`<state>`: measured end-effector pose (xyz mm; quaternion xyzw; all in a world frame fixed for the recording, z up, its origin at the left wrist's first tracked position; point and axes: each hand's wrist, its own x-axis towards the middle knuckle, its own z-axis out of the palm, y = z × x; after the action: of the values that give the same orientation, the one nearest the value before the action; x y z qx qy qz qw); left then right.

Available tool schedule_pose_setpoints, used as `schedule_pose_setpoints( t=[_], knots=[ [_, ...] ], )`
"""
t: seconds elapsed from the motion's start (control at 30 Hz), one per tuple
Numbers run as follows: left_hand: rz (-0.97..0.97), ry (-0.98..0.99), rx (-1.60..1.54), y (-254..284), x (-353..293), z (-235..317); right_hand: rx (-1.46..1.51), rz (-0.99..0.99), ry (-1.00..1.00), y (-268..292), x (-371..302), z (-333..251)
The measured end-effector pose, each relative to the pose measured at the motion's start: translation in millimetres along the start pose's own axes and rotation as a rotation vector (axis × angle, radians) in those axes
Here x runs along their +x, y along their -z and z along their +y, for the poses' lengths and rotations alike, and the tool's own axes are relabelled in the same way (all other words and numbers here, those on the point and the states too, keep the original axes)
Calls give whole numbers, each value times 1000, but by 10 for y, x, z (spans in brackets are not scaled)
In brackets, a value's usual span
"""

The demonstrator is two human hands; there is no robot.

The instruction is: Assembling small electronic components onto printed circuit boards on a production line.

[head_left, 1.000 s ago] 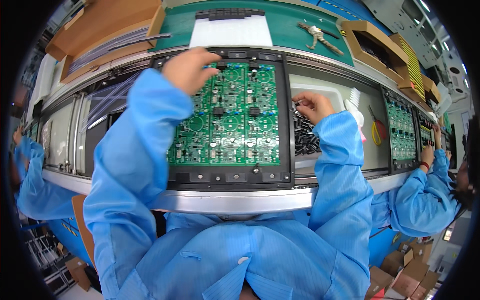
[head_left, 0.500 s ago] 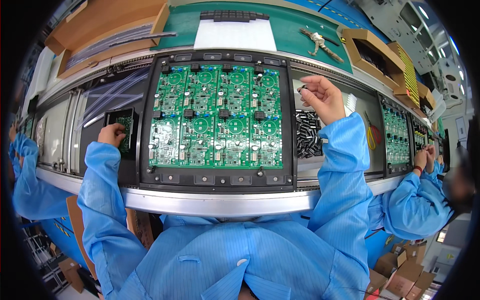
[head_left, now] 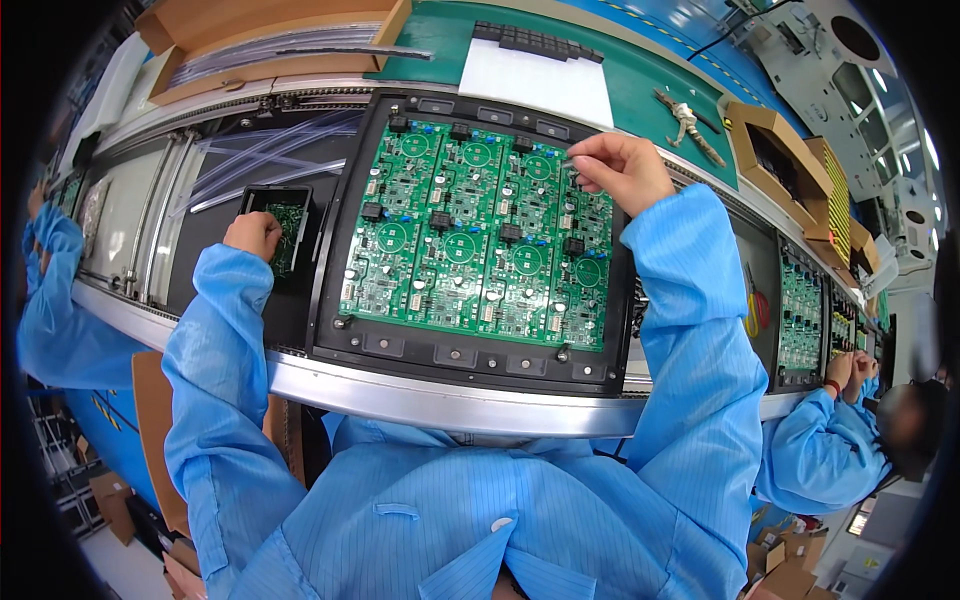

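Observation:
A green circuit board panel point(head_left: 470, 245), made of several repeated small boards, lies in a black carrier frame point(head_left: 450, 352) on the conveyor in front of me. My right hand point(head_left: 625, 172) hovers over the panel's upper right corner, with thumb and fingers pinched on a small dark component point(head_left: 571, 161). My left hand point(head_left: 252, 235) is out to the left, its fingers curled at the edge of a small black tray point(head_left: 300, 195) that holds a small green board point(head_left: 288, 235). What those fingers hold is hidden.
Clear plastic tubes point(head_left: 265, 150) lie behind the small tray. Beyond the conveyor are a cardboard box point(head_left: 265, 45), a white sheet point(head_left: 540, 82), pliers point(head_left: 688, 120) and another box point(head_left: 765, 150). A second board panel point(head_left: 800, 320) sits to the right. Co-workers in blue sleeves work at left point(head_left: 45, 260) and right point(head_left: 825, 445).
My left hand left the panel's top edge and went left to the small tray. My right hand rose from the parts pile on the right to the panel's upper right corner.

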<state>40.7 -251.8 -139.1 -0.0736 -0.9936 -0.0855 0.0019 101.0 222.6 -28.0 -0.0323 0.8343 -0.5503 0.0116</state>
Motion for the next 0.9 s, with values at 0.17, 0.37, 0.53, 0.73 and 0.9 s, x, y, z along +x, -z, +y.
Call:
schedule_pose_setpoints(
  t=[0.17, 0.37, 0.53, 0.73, 0.9],
  knots=[
    [4, 0, -42, -2, 11, -38, -410, 71, 94, -246, 240, 33],
    [-54, 45, -101, 45, 23, -18, -688, 220, 146, -497, 276, 54],
    [-45, 60, -114, 121, 6, 66, -746, 245, 85, -551, 275, 35],
    [48, 43, -189, 178, 13, 80, -895, 238, 109, -598, 276, -33],
    [106, 9, -592, 288, 74, 211, -957, 181, 5, -614, 332, -97]
  ],
)
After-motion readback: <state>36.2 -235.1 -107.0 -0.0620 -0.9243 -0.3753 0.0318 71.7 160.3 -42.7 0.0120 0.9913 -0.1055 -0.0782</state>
